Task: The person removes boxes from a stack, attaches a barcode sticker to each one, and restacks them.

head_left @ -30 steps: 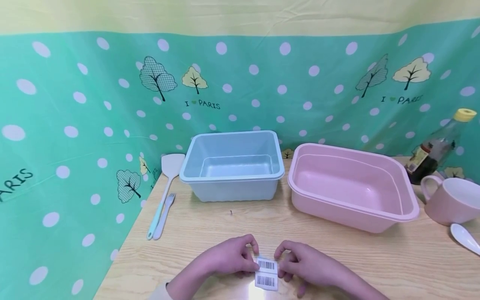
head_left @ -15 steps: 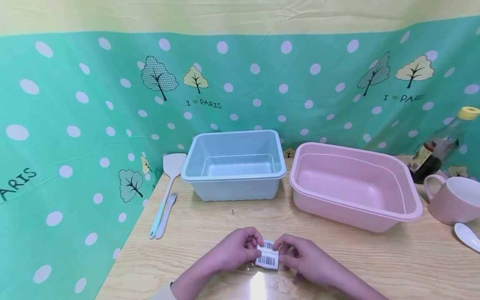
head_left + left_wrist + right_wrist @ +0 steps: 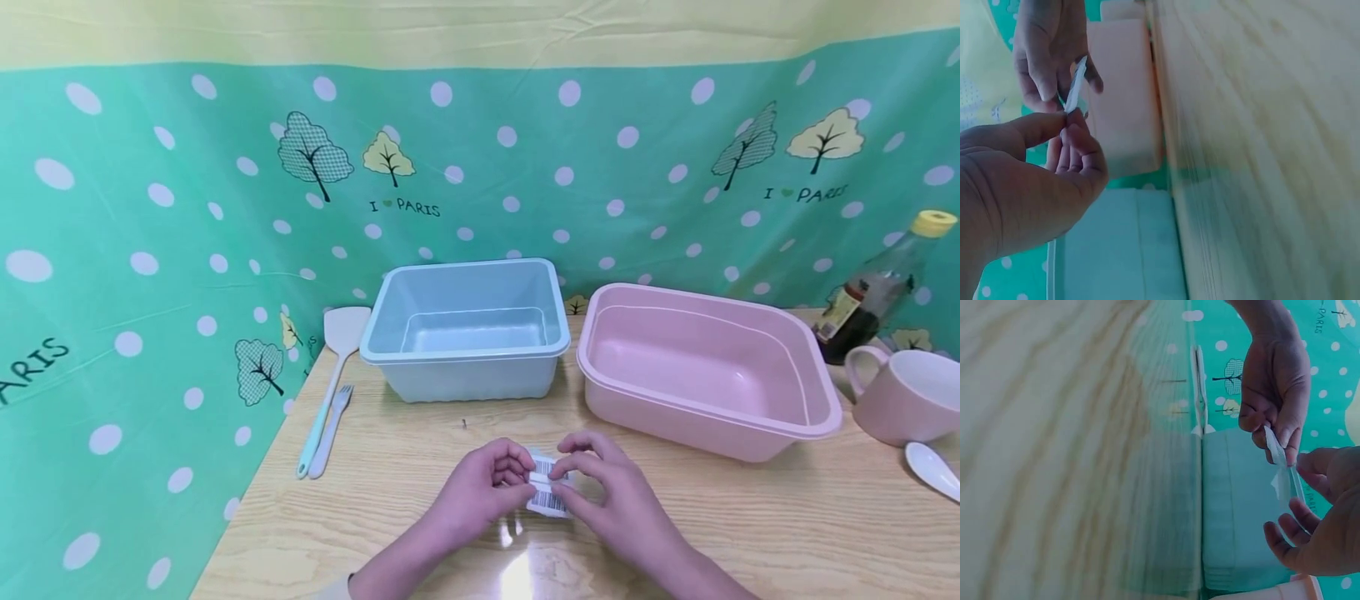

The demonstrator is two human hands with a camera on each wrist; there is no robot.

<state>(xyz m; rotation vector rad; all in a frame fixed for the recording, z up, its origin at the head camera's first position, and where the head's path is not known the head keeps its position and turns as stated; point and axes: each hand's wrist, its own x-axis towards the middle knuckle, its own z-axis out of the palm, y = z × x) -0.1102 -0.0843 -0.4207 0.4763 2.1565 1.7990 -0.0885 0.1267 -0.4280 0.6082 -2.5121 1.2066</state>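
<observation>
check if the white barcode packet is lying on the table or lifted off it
Lifted off: the left hand pinches the barcode packet, and in the left wrist view the pink bin shows between it and the table.

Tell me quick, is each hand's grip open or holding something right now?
Left hand: closed, pinching the white barcoded piece.
Right hand: at the same piece; can't tell if its grip is open or closed.
</observation>
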